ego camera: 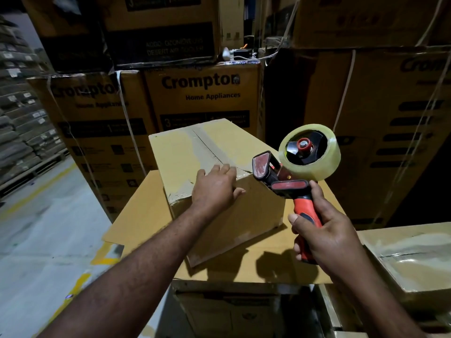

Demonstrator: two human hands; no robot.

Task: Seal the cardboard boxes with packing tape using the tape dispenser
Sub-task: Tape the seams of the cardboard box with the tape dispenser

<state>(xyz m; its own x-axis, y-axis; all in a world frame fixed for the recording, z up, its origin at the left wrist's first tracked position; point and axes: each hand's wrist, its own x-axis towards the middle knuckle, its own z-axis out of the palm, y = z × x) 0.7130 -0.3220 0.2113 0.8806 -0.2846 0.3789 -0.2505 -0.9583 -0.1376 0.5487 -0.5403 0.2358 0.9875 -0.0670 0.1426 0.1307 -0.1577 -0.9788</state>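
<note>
Centrally, a small plain tan cardboard box [195,152] sits closed on a flat sheet of brown cardboard [146,215], which lies across a larger carton below it. A duller band runs along the centre seam of the box top from far edge to near edge. The left hand [214,189] rests on the near edge of that box top, fingers straight and spread over the near end of the seam, thumb hanging down over the front face; it holds nothing. To the right of the box, the right hand [324,230] grips the handle of a red and black tape dispenser [292,189], fingers wrapped round it. The dispenser is held upright, and its roll of clear packing tape [334,154] sits at the top. Its front plate points toward the box's near right corner; whether it touches the box cannot be told. Further right of the box stands another tan cardboard box [410,259] with glossy tape across its top. Behind the box rise stacked brown printed cartons [202,93] marked "Crompton Home Appliances". Left of the box lies a grey concrete floor [48,228] with yellow markings.
</note>
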